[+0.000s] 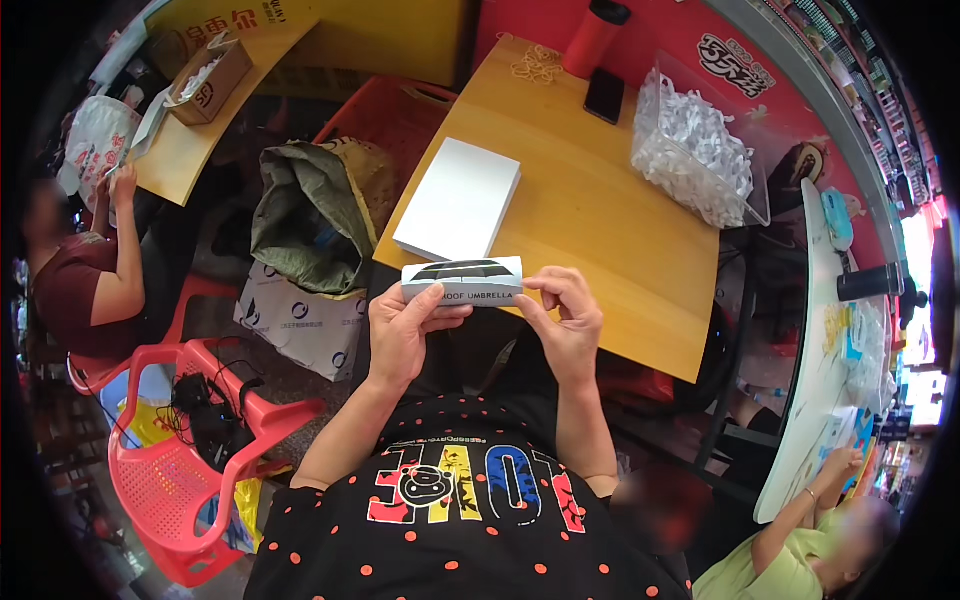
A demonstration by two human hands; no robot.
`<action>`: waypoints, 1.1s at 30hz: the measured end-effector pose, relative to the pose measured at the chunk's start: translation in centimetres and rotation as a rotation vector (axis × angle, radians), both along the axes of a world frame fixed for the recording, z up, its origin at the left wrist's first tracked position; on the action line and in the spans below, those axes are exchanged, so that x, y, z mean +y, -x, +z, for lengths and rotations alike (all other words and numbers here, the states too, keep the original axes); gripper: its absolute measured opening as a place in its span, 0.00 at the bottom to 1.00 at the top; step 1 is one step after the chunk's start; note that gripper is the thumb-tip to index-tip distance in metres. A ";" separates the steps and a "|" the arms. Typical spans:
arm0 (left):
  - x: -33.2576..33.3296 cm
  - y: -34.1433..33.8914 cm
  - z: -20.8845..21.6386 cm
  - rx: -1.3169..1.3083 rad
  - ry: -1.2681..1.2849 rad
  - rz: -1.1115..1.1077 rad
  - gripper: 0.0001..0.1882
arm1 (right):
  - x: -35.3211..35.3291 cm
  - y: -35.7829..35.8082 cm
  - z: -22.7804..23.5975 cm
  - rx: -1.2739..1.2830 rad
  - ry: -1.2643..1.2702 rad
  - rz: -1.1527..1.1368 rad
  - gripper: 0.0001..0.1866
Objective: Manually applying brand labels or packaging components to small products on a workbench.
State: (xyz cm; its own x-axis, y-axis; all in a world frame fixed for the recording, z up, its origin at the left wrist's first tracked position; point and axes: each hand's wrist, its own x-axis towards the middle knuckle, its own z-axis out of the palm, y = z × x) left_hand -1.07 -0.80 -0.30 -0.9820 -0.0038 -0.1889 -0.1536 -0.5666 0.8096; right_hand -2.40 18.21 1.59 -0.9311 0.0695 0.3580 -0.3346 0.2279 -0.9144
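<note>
A pale blue-grey folded card (462, 284) with a dark curved, ribbed picture lies crosswise between my hands, just off the near edge of the table. My left hand (402, 335) grips its left part, thumb across the front and fingers behind. At the card's right end, my right hand (565, 315) has thumb and forefinger closed in at the edge. Whether the card is a flat sleeve or a small box I cannot tell. Beyond it, a thick stack of white sheets (460, 195) rests on the wooden table (580, 240).
A clear bin (695, 150) of white strips, a phone (604, 96), a red cup (596, 40) and rubber bands (537, 64) occupy the table's far side. An open sack (315, 220) and a red chair (190, 460) stand left. Other people sit left and lower right.
</note>
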 end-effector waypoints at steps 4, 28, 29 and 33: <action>0.5 -0.1 -0.3 0.017 0.014 -0.015 0.12 | -0.2 -0.3 -1.5 -0.125 0.190 0.012 0.05; 2.0 -1.0 -1.1 0.113 0.338 0.052 0.09 | -2.8 -0.5 -2.4 -0.533 0.659 0.161 0.09; 2.0 -1.0 -1.0 0.107 0.367 0.063 0.09 | -2.9 -0.5 -2.4 -0.533 0.654 0.160 0.09; 1.7 -0.8 -1.1 0.032 0.264 0.049 0.08 | -2.9 -0.6 -2.3 -0.558 0.621 0.166 0.07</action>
State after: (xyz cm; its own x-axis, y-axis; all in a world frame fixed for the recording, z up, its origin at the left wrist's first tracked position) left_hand -0.28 0.87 -1.44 -0.9848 -0.0970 -0.1442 -0.1032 -0.3411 0.9343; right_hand -1.77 15.35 -0.68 -0.9753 -0.0512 -0.2148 0.2179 -0.3816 -0.8983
